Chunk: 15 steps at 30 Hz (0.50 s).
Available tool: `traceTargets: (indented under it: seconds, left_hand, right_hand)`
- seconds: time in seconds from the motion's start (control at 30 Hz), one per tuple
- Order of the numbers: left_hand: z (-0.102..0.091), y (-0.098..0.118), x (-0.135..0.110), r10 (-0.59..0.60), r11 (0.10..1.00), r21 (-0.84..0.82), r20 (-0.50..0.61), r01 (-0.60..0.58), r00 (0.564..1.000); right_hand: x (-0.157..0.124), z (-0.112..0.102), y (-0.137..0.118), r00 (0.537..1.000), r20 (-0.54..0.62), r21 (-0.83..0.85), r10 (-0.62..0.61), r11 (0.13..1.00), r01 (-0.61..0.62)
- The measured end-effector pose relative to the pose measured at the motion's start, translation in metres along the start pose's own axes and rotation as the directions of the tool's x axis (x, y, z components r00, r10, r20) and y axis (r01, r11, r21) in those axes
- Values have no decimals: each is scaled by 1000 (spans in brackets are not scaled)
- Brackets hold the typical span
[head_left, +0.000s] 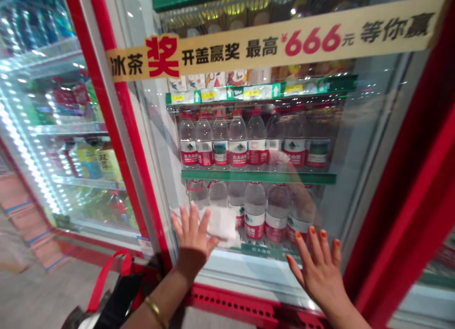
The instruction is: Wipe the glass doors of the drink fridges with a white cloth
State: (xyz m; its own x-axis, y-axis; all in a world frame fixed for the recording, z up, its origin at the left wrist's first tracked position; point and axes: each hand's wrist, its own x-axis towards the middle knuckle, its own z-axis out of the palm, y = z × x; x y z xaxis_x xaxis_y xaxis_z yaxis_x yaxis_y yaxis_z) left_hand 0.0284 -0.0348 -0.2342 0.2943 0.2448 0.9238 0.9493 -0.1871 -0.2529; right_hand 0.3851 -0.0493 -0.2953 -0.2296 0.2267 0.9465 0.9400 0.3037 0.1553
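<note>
I face the glass door (362, 144) of a red-framed drinks fridge. My left hand (194, 239) lies flat against the lower glass with its fingers spread. A white square cloth (222, 223) sits on the glass just right of those fingers, touching them. My right hand (318, 267), with orange nails, is open with its fingers apart, palm toward the glass lower right. Behind the glass stand rows of water bottles (238, 141) with red and white labels on two shelves.
A yellow banner (270, 42) with red and black print runs across the door. A second lit fridge (71, 130) with coloured drinks stands to the left. A black bag with red handles (113, 291) hangs by my left arm. The red door frame (419, 191) rises at right.
</note>
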Motion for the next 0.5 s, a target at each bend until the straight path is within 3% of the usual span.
traceTargets:
  seconds: [0.07, 0.1, 0.17, 0.2, 0.27, 0.3, 0.33, 0.4, 0.5]
  left_hand:
    - [1, 14, 53, -180, 984, -2, 3, 180, 984]
    - [1, 29, 71, -167, 986, -10, 4, 167, 986]
    - [2, 63, 79, 81, 996, -25, 25, -80, 996]
    - [2, 78, 70, 254, 967, -35, 35, -253, 966]
    - [0, 96, 39, 539, 841, -62, 34, -537, 841]
    - [-2, 96, 26, 623, 781, -80, 22, -619, 782]
    - [-4, 93, 18, 658, 750, -98, 13, -654, 753]
    - [-8, 81, 29, 644, 760, -123, 6, -638, 765]
    - [-14, 78, 98, 455, 886, -112, 21, -450, 890]
  right_hand:
    - [1, 0, 3, 1000, 14, 19, 1, 1000, -1]
    - [3, -2, 3, 1000, -2, 41, -11, 999, 11]
    - [7, -5, 5, 996, -76, 107, -37, 993, 45]
    - [8, -7, 5, 993, -110, 142, -41, 988, 56]
    - [8, -11, 7, 989, -146, 200, -20, 978, 50]
    - [7, -12, 7, 989, -148, 224, -5, 974, 38]
    - [5, -13, 7, 990, -143, 244, 5, 969, 30]
    - [1, -14, 7, 991, -135, 280, 21, 960, 18]
    - [-3, -14, 5, 989, -114, 331, 98, 942, -55]
